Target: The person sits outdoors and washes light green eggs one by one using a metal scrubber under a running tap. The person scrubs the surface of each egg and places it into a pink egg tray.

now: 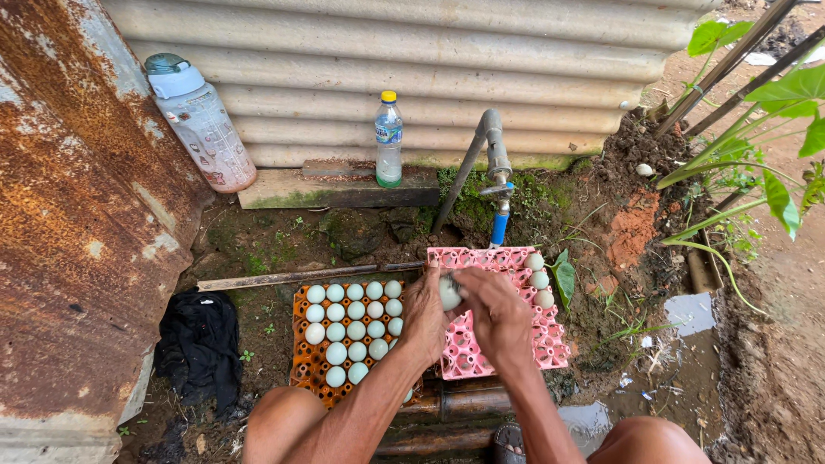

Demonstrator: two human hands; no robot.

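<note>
near the frame's centre, the left hand [424,314] is cupping a pale egg [449,293] while the right hand [497,311] is closing its fingers over it, above the pink tray [550,348]. the egg is looking light, brittle and probably wet and slippery, best cradled around its middle. the palms are hiding most of the shell; the orange tray [301,365] is sitting lower left.

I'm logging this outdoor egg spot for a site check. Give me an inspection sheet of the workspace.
Surface: muddy ground, wet, puddles.
Job's things: pale egg held by both hands; orange tray nearly full; pink tray with three eggs at its right edge.
Clutter: black cloth, small bottle, big jug.
Grippers: left hand and right hand on the egg.
Cables: nothing seen.
Surroundings: tap, corrugated wall, plants.
</note>
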